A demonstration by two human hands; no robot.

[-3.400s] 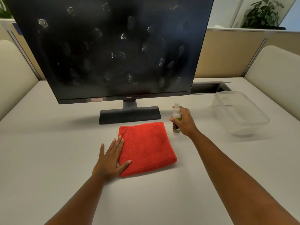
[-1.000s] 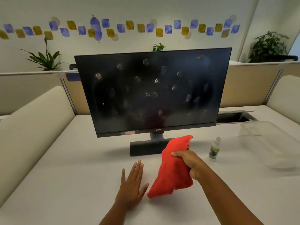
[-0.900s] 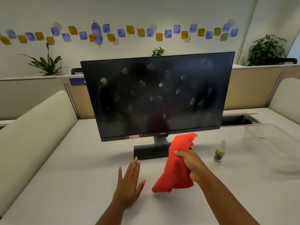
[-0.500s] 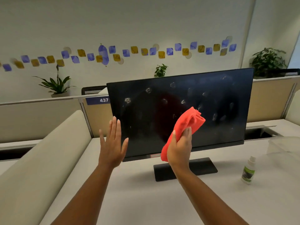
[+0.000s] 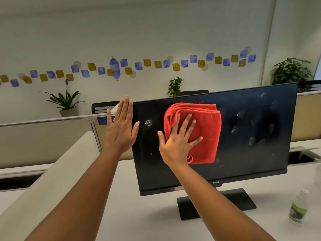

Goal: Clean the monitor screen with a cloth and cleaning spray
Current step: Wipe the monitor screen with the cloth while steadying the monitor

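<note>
The monitor screen (image 5: pixel 243 153) stands upright on the desk (image 5: pixel 139 214), right of centre, its long axis running left to right. Smudges dot its right half, and one pale spot (image 5: pixel 148 122) sits near its upper left. The red cloth (image 5: pixel 206 129) lies folded flat against the upper middle of the glass.

The right hand (image 5: pixel 177 145) presses the cloth to the screen with its palm on the cloth's left part, fingers (image 5: pixel 187 126) straight and spread apart, thumb out to the left over bare glass. Most of the marks lie to the right of this hand, along the screen's long axis, so the coming wipe is likely a sweep rightward; the lone spot lies just left of the cloth, between the two hands. The right forearm reaches up from the near edge, wrist roughly in line with the arm.

The left hand (image 5: pixel 121 129) is flat at the screen's left edge, fingers straight and together pointing up, thumb over the bezel; it seems to steady the monitor, though I cannot tell whether the palm actually touches. It holds nothing.

The cleaning spray (image 5: pixel 297 208) stands untouched on the desk at the near right, well apart from both hands and nearer the right one. The monitor's base (image 5: pixel 243 200) rests on the desk below the screen. Beyond are partitions, potted plants and a wall with coloured stickers.
</note>
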